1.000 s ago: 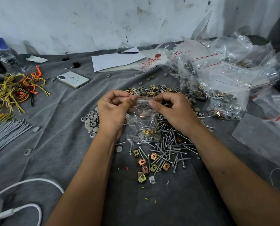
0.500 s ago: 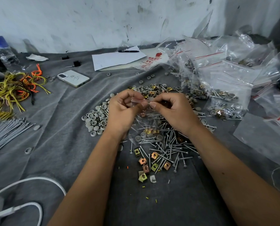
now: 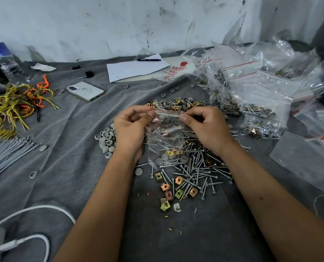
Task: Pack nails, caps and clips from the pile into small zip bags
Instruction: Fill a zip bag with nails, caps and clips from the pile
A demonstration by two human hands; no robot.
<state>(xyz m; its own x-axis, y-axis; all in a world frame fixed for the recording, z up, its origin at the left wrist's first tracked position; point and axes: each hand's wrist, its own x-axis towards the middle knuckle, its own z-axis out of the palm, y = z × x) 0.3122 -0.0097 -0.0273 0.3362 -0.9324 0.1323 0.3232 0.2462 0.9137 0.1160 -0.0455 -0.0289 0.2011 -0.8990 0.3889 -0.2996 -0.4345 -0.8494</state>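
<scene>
Both hands up over the pile. My left hand (image 3: 131, 127) pinched the left end of the small zip bag (image 3: 165, 137) at its red-lined top strip, thumb against curled fingers. My right hand (image 3: 207, 127) pinched the right end of the same strip the same way. The bag hung between them, clear, its bottom sagging with a few nails, grey caps and gold clips inside. Could not tell whether the strip was pressed closed along its whole length.

Below and right of the bag, the loose nails (image 3: 197, 167) lay in a tangled heap on the grey cloth (image 3: 72, 148) covering the surface. Square gold clips (image 3: 173, 190) were scattered at the near edge of that heap. Round grey caps (image 3: 106, 138) sat in a cluster just left of my left wrist, a few strays further out. A second mixed heap (image 3: 176, 104) of caps and clips lay beyond my hands.

Filled zip bags (image 3: 255, 110) were piled on the right, toward the wall. Far side: a white phone (image 3: 85, 91), face down, and a sheet of paper (image 3: 134, 68) with a pen (image 3: 148, 59) on it. Left edge: yellow and orange cords (image 3: 13, 104), a bundle of grey ties (image 3: 6, 154). Near left corner: a white cable (image 3: 30, 212).
</scene>
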